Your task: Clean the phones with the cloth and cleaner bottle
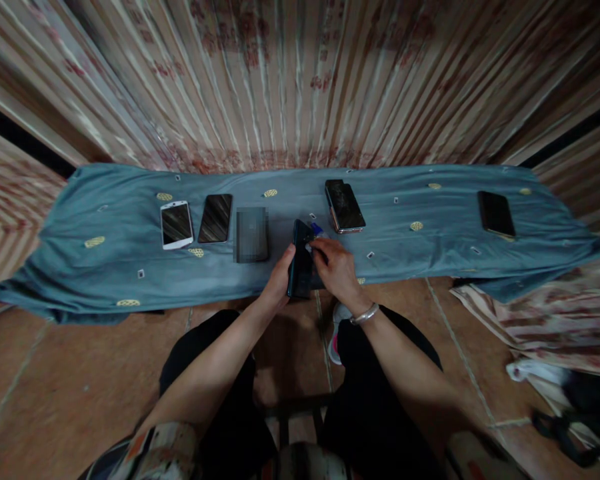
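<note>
My left hand (281, 272) grips a dark phone (300, 267) by its left edge, tilted above the front edge of the cloth-covered bench. Over the phone's upper right side, my right hand (335, 265) has its fingers pinched together. Something small and pale shows at those fingertips, too small to name. A blue object (318, 230) pokes out just beyond the right fingers; I cannot tell whether they hold it. Left of the phone lies a flat item (251, 233) blurred by pixelation. A small stack of phones (347, 207) sits just beyond my right hand.
A teal patterned cloth (415, 253) covers the long bench. On its left lie a white phone (177, 225) and a black phone (215, 219); far right is another dark phone (496, 214). Pleated curtains (290, 87) hang behind. A black strap (570, 433) lies low right.
</note>
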The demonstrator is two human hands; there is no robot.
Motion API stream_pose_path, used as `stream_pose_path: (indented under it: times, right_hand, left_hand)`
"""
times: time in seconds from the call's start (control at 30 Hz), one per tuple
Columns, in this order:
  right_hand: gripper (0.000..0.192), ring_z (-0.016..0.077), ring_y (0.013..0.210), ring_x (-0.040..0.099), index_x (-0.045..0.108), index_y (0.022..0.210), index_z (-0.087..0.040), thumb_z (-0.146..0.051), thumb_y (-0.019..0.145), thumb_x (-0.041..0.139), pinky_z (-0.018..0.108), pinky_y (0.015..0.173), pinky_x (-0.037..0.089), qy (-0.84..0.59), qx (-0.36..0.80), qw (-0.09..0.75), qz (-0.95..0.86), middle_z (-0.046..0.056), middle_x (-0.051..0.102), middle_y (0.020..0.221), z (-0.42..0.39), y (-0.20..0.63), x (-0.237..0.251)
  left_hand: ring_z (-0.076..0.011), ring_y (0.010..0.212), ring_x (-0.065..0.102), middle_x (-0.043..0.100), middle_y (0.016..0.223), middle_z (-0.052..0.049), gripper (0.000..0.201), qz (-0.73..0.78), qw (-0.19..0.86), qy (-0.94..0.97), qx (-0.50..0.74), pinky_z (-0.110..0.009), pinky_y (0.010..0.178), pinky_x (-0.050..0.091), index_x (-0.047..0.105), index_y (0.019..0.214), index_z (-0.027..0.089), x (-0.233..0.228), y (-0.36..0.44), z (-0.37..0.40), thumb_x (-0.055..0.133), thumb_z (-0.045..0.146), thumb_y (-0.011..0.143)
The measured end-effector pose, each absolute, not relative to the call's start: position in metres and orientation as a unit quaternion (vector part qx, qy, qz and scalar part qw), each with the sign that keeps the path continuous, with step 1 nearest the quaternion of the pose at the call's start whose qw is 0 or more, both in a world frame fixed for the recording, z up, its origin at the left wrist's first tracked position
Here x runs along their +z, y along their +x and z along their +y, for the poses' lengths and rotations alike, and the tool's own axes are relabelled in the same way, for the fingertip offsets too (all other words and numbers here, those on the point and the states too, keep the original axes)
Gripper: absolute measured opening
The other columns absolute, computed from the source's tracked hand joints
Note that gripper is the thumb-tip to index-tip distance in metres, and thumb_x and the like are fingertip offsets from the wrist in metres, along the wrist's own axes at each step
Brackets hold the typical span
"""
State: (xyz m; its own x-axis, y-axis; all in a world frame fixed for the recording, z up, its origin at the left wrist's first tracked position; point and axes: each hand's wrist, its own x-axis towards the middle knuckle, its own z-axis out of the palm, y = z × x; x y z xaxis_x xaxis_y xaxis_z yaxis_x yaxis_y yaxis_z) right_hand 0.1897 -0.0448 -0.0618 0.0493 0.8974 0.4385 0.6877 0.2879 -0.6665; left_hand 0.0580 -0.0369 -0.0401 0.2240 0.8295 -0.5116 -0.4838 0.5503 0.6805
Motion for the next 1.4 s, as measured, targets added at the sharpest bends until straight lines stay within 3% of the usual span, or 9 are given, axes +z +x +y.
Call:
stream_pose_path:
  times: [0.2, 0.43, 0.73, 1.1, 1.27, 1.4]
  right_hand:
    - [0.026, 0.0246, 0.105, 0.065, 0.070, 0.101, -0.022, -0.017, 0.089, 0.048, 0.043, 0.097, 0.051, -0.585, 0.118, 0.434, -0.675, 0.008, 0.073, 0.108, -0.047, 0.187, -0.060]
    - [0.026, 0.0236, 0.103, 0.066, 0.070, 0.101, -0.022, -0.017, 0.090, 0.047, 0.042, 0.098, 0.051, -0.579, 0.111, 0.446, -0.674, 0.008, 0.073, 0.106, -0.046, 0.185, -0.055]
    - [0.026, 0.0233, 0.105, 0.065, 0.070, 0.103, -0.021, -0.017, 0.091, 0.047, 0.041, 0.100, 0.050, -0.567, 0.121, 0.455, -0.676, 0.008, 0.072, 0.107, -0.045, 0.184, -0.052]
    - [0.028, 0.0224, 0.112, 0.063, 0.069, 0.110, -0.023, -0.018, 0.094, 0.046, 0.044, 0.104, 0.047, -0.546, 0.145, 0.432, -0.703, 0.008, 0.070, 0.117, -0.056, 0.175, -0.051]
    - [0.028, 0.0219, 0.110, 0.064, 0.069, 0.110, -0.023, -0.017, 0.095, 0.046, 0.042, 0.101, 0.050, -0.525, 0.140, 0.432, -0.720, 0.007, 0.070, 0.115, -0.068, 0.168, -0.047]
    - [0.027, 0.0207, 0.109, 0.064, 0.068, 0.111, -0.023, -0.017, 0.096, 0.047, 0.040, 0.104, 0.049, -0.502, 0.136, 0.433, -0.736, 0.007, 0.070, 0.114, -0.076, 0.163, -0.045]
  left_hand:
    - [-0.0152, 0.067, 0.066, 0.071, 0.075, -0.002, 0.026, 0.454, 0.750, 0.193, 0.440, -0.028, 0.071, 0.054, 0.070, 0.097, 0.014, -0.038, 0.061, -0.039, 0.056, 0.035, 0.091]
    - [-0.0157, 0.091, 0.067, 0.074, 0.098, -0.001, 0.020, 0.432, 0.741, 0.208, 0.471, -0.026, 0.080, 0.054, 0.070, 0.104, 0.017, -0.040, 0.065, -0.041, 0.058, 0.024, 0.089]
    - [-0.0147, 0.076, 0.067, 0.072, 0.080, -0.001, 0.018, 0.446, 0.754, 0.173, 0.450, -0.027, 0.076, 0.054, 0.070, 0.093, 0.016, -0.039, 0.065, -0.042, 0.055, 0.025, 0.092]
    - [-0.0134, 0.075, 0.065, 0.068, 0.071, -0.001, 0.024, 0.448, 0.751, 0.122, 0.469, -0.027, 0.084, 0.050, 0.067, 0.081, 0.011, -0.037, 0.061, -0.036, 0.053, 0.028, 0.093]
    - [-0.0128, 0.069, 0.064, 0.065, 0.066, 0.000, 0.024, 0.449, 0.751, 0.119, 0.469, -0.026, 0.079, 0.051, 0.066, 0.077, 0.012, -0.040, 0.056, -0.032, 0.061, 0.034, 0.088]
    - [-0.0137, 0.068, 0.065, 0.067, 0.065, -0.002, 0.029, 0.450, 0.752, 0.124, 0.464, -0.026, 0.076, 0.053, 0.067, 0.079, 0.012, -0.037, 0.054, -0.029, 0.053, 0.034, 0.093]
